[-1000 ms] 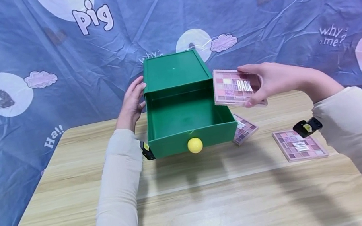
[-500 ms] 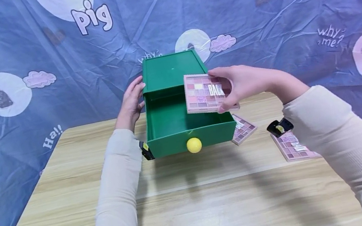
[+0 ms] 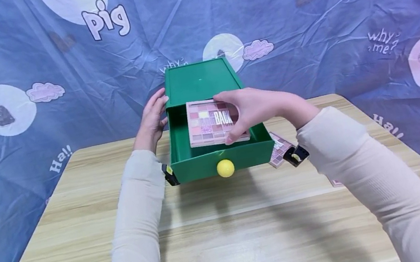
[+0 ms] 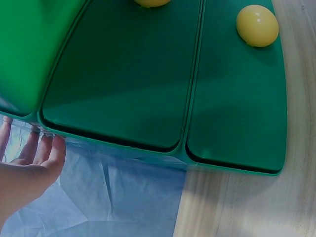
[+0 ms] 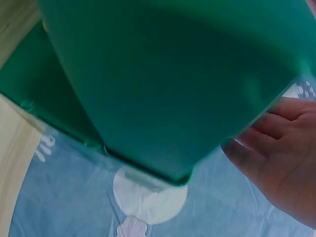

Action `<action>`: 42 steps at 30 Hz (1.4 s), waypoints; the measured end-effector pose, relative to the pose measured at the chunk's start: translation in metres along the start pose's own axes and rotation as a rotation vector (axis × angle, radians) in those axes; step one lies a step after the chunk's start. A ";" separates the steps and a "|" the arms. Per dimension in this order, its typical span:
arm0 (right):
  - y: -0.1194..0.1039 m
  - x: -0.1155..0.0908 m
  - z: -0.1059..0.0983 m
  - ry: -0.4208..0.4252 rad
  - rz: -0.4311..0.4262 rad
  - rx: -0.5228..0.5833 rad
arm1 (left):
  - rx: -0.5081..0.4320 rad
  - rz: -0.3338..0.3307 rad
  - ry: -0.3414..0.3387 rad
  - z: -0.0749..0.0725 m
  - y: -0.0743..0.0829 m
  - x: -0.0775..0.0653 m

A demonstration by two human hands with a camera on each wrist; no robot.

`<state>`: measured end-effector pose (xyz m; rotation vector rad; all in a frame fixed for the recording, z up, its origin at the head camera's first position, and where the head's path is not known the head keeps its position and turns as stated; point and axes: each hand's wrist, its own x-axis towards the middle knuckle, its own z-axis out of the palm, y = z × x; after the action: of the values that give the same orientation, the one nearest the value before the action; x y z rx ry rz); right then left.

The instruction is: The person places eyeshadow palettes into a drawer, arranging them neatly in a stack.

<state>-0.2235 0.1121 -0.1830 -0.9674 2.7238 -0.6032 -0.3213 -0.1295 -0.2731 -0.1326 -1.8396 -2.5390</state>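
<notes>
A green drawer cabinet (image 3: 201, 78) stands on the table with its top drawer (image 3: 195, 168) pulled out. My right hand (image 3: 252, 107) grips a pink eyeshadow palette (image 3: 206, 122) by its right edge, thumb in front and fingers behind. The palette is tilted, its lid facing the head camera, and overlaps the drawer's opening. My left hand (image 3: 150, 118) rests against the cabinet's left side near the top, fingertips at the edge. In the left wrist view, its fingers (image 4: 57, 150) touch the side wall. The right wrist view has the pulled-out drawer hiding most of the palette.
A second palette (image 3: 278, 147) lies on the wooden table (image 3: 87, 246) right of the cabinet, partly behind the drawer and wrist camera. My right sleeve covers most of another palette (image 3: 335, 183). Lower drawers with yellow knobs (image 4: 257, 25) are closed. A blue printed cloth (image 3: 99, 75) hangs behind.
My right hand has carried the palette leftward from beside the cabinet to over the open drawer, and slightly lower. The left hand has stayed at the cabinet's side.
</notes>
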 end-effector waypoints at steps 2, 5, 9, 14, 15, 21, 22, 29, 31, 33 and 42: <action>-0.002 0.004 0.004 -0.013 -0.006 -0.002 | 0.001 -0.003 0.002 0.000 0.000 0.000; -0.003 0.010 0.009 -0.030 -0.006 -0.016 | -0.004 -0.006 0.001 0.001 0.000 0.000; -0.003 0.018 0.015 -0.049 -0.012 -0.018 | -0.004 0.001 0.000 0.001 0.000 0.000; -0.004 0.026 0.022 -0.082 -0.033 -0.039 | 0.001 0.002 0.004 0.001 0.000 -0.001; -0.004 0.027 0.024 -0.088 -0.035 -0.045 | 0.004 0.001 0.003 0.001 0.000 -0.001; -0.006 0.035 0.033 -0.117 -0.061 -0.088 | 0.011 0.002 -0.003 0.001 0.001 -0.002; -0.006 0.036 0.034 -0.121 -0.064 -0.098 | 0.010 0.004 -0.003 0.001 0.001 -0.002; -0.010 0.040 0.041 -0.138 -0.055 -0.150 | 0.008 0.018 -0.009 -0.001 0.000 -0.001; -0.011 0.041 0.044 -0.140 -0.058 -0.161 | 0.016 0.021 -0.013 -0.002 0.000 0.000; -0.012 0.042 0.047 -0.143 -0.064 -0.178 | 0.014 0.019 -0.011 -0.002 -0.001 0.000; -0.013 0.045 0.056 -0.157 -0.036 -0.228 | 0.000 0.013 -0.009 -0.001 0.000 0.001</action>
<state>-0.2340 0.0569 -0.2297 -1.0667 2.6795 -0.2126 -0.3222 -0.1302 -0.2730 -0.1557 -1.8357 -2.5334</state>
